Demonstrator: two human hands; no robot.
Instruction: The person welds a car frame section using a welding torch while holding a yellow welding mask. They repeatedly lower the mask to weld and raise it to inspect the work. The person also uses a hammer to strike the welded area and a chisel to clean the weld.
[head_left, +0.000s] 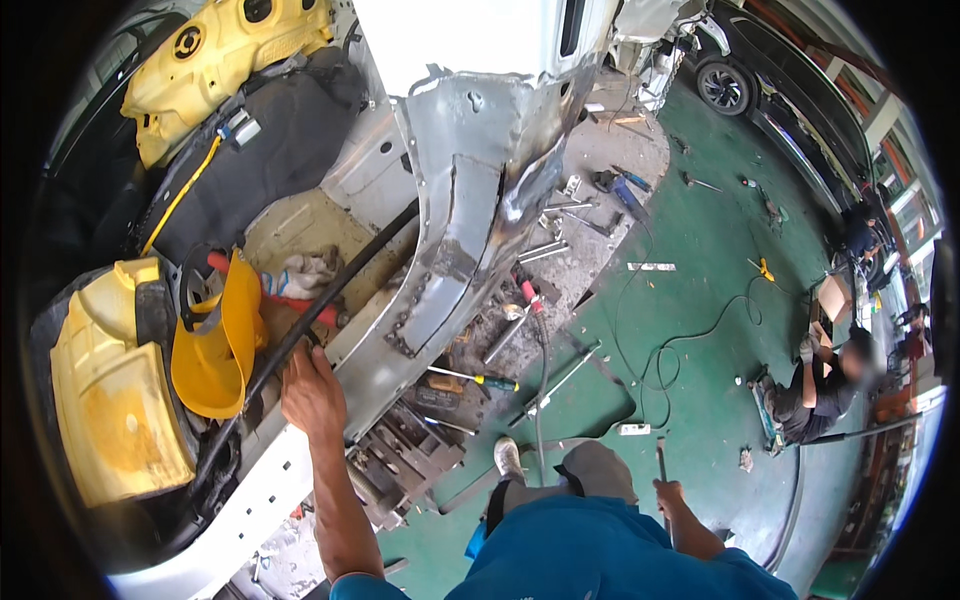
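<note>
My left hand (313, 395) reaches over the car's bare sill, its fingers closed at a long black rubber strip (352, 268). This strip runs slantwise along the door opening. Low at the right, beside my blue shirt, my right hand (672, 495) is wrapped round a narrow, dark metal bar (661, 458), which points up; its lower end is hidden. A yellow face shield or helmet (212, 355) lies inside the car, just left of the strip. The bare grey metal pillar (460, 240) has welded seams and scorch marks.
A screwdriver (480, 380), a grinder (622, 192) and several metal tools lie beside the car. Cables (655, 365) and a power strip (634, 429) are on the green floor. At the right a person (825, 390) sits low near a dark car (790, 90).
</note>
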